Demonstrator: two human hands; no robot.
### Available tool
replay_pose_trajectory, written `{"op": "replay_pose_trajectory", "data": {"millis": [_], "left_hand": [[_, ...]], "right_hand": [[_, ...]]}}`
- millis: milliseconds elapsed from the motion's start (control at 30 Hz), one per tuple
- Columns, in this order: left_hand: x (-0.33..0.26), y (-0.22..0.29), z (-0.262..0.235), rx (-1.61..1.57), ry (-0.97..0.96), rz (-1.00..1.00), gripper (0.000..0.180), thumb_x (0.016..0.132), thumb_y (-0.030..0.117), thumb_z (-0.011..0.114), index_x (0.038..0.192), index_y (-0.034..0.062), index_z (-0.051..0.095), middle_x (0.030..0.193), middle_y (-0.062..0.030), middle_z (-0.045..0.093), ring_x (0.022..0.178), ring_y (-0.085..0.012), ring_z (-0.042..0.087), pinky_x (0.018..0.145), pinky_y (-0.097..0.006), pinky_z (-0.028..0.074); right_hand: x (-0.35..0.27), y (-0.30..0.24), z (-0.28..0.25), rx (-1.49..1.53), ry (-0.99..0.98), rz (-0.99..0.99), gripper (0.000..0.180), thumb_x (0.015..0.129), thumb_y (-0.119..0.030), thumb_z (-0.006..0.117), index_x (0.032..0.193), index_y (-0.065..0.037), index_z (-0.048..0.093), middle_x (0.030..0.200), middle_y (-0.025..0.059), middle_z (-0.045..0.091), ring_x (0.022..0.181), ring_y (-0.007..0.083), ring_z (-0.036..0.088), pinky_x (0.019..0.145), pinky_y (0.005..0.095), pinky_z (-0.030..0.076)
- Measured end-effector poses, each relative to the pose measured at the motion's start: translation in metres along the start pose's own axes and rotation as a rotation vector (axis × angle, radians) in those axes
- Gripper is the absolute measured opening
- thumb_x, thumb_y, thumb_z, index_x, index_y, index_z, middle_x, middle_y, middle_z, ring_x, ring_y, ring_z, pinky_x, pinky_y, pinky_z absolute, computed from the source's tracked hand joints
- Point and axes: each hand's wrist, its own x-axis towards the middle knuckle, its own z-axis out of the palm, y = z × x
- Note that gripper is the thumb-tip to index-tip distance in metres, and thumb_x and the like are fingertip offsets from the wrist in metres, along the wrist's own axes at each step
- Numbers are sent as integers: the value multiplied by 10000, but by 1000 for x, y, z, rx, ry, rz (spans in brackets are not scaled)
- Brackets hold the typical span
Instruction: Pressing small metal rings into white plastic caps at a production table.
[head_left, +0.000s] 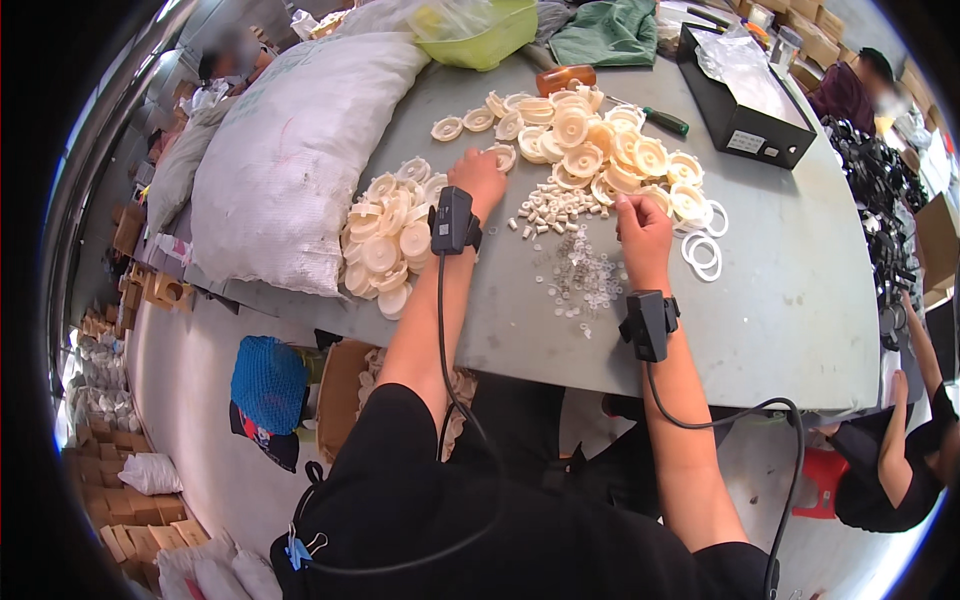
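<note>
My left hand is closed at the edge of a round cream plastic part, above the grey table; its fingertips are partly hidden. My right hand has its fingers curled together beside a large heap of similar round cream parts; whatever it pinches is too small or hidden to name. Between the hands lie many small cream plastic sleeves and, nearer me, a scatter of tiny translucent washers. Another pile of round cream parts sits left of my left forearm. White rings lie right of my right hand.
A bulging white woven sack fills the table's left side. Behind the heap are a green-handled screwdriver, an amber bottle, a green basin and a black box. Cables run from both wrist devices. Other people sit nearby.
</note>
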Motion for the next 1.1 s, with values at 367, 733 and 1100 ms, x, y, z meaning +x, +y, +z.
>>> {"op": "replay_pose_trajectory", "data": {"millis": [367, 733, 1100], "left_hand": [[-77, 19, -82, -962, -248, 30, 285, 839, 324, 573, 894, 46, 555, 916, -77, 566, 783, -167, 555, 706, -285, 420], [-183, 25, -77, -850, -312, 110, 374, 730, 217, 666, 1024, 47, 511, 1058, -77, 500, 946, -213, 540, 809, -321, 425], [-153, 33, -64, -566, -43, 127, 278, 728, 202, 652, 972, 88, 586, 932, -105, 580, 895, -266, 562, 757, -367, 441]], "right_hand": [[-11, 5, 2, -776, -311, -475, 203, 677, -208, 667, 859, -121, 646, 811, 53, 575, 819, 252, 526, 742, 372, 409], [-8, 18, 17, -816, -275, -438, 130, 708, -177, 654, 823, -117, 660, 770, 53, 590, 757, 243, 548, 680, 371, 422], [-7, 16, 16, -849, -293, -429, 122, 723, -168, 645, 830, -114, 671, 749, 41, 619, 735, 228, 564, 677, 353, 432]]}}
